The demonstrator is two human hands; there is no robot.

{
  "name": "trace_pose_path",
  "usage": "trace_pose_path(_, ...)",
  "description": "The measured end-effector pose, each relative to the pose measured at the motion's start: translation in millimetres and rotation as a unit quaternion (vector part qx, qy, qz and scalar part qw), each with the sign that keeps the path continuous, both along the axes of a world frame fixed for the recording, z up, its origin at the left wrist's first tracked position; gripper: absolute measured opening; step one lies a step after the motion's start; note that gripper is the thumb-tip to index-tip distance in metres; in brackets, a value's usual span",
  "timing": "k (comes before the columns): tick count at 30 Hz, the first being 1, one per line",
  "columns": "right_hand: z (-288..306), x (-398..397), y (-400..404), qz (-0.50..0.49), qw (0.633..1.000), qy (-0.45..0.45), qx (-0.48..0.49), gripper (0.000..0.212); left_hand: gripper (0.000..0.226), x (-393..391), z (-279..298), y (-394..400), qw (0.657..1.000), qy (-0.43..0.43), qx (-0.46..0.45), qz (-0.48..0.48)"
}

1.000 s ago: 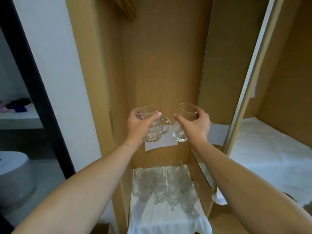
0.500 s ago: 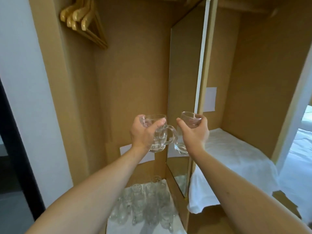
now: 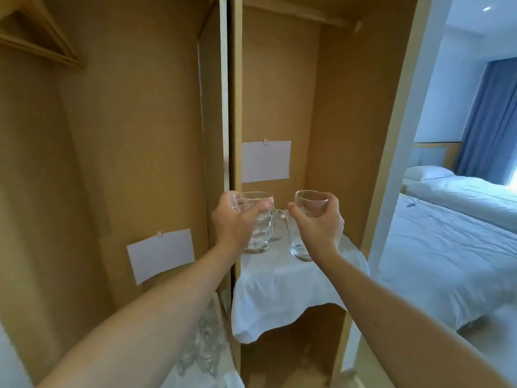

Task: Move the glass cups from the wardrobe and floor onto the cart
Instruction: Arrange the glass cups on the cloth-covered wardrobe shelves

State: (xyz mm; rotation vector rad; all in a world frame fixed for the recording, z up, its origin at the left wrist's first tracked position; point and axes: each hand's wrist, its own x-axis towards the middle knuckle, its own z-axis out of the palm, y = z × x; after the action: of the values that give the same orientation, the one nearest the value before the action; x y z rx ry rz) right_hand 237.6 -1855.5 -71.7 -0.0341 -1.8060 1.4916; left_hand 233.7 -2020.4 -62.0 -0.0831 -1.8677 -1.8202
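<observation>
- Left hand [image 3: 235, 222]: fingers and thumb wrapped round a dimpled glass mug [image 3: 258, 222], gripped near the rim, held upright, handle turned toward the other hand.
- Right hand [image 3: 320, 222]: thumb and fingers curled round the rim of a smooth rounded glass tumbler [image 3: 307, 219], held upright, base hanging below the palm.
- Mug and tumbler side by side between the hands, near each other, apart, both raised at about the same height.
- Below and beyond both hands: white cloth [image 3: 282, 287] draped over a shelf in the right wardrobe compartment, front edge hanging down.
- Behind the mug handle, another clear glass [image 3: 279, 233], seemingly on that cloth; outline too faint to name further.
- Under the left forearm, low in the left compartment: cluster of glass cups [image 3: 205, 348] on another white cloth [image 3: 226, 379], partly hidden by the arm, count not readable.
- Above the hands, on the back panel of the right compartment: blank white sheet [image 3: 265, 161] clipped at its top edge.
- Left of the left hand, lower on the left compartment's panel: second blank sheet [image 3: 161, 254], tilted.
- Far above and left of the left hand: wooden hangers [image 3: 36, 43].
- Between the compartments, just above the left hand: upright wardrobe divider [image 3: 226, 93].
- Right of the right hand, past the wardrobe side: bed [image 3: 453, 242] with white bedding, blue curtain [image 3: 492, 119] beyond.
</observation>
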Motion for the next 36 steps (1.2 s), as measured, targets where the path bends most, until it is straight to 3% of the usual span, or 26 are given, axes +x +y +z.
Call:
trace_pose_path(5, -1, 7, 63, -0.012, 1.0, -0.002, 0.013, 0.052, 0.087, 1, -5, 60, 1.0, -0.01, -0.004, 0.001)
trace_pose_path(20, -26, -14, 141, -0.029, 0.998, -0.048, -0.007, 0.055, 0.095, -37, -21, 136, 0.998, -0.062, -0.017, 0.01)
trace_pose_path(26, -36, -62, 156, -0.023, 0.999, -0.049, -0.004, 0.051, 0.106, -85, -35, 150, 0.997, -0.05, -0.054, 0.017)
trace_pose_path(31, -41, -123, 174, -0.03, 0.997, -0.078, -0.002, 0.046, 0.09, -142, -49, 158, 0.998, -0.051, -0.038, 0.028)
trace_pose_path(36, -44, -186, 177, -0.018, 0.996, -0.09, 0.012, 0.044, 0.098, -202, -59, 158, 0.997, -0.062, -0.041, 0.031)
